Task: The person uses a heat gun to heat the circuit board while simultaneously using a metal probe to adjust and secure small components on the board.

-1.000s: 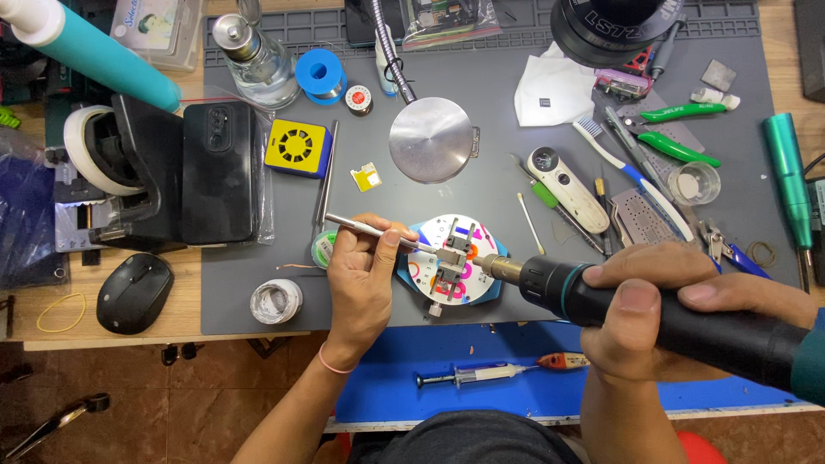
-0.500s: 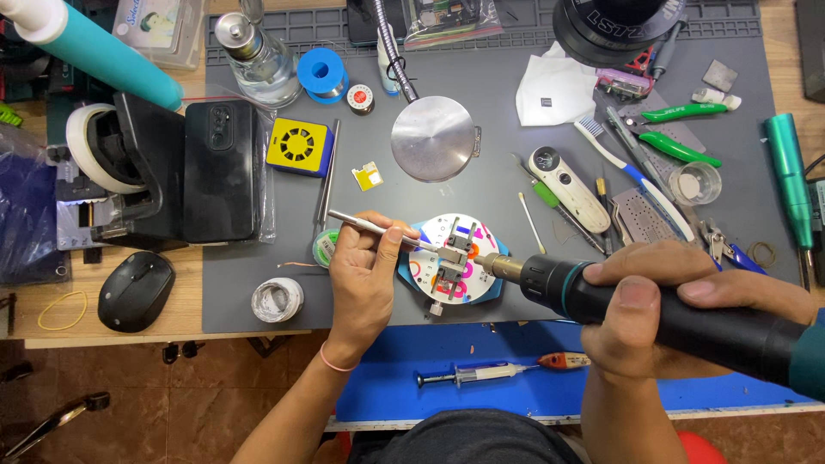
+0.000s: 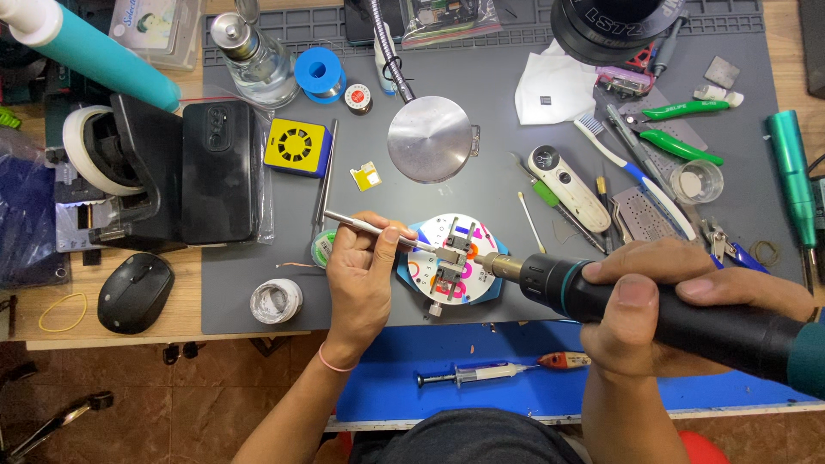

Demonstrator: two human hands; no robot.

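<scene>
From my seat, the left hand is pinched shut on slim metal tweezers, tips at the small part clamped in the round fixture mid-surface. That part looks tiny and fragile (grip it by its edges only, I'd judge). My right hand is wrapped tight round the stiff, hefty hot-air handpiece, nozzle just beside the clamp.
</scene>
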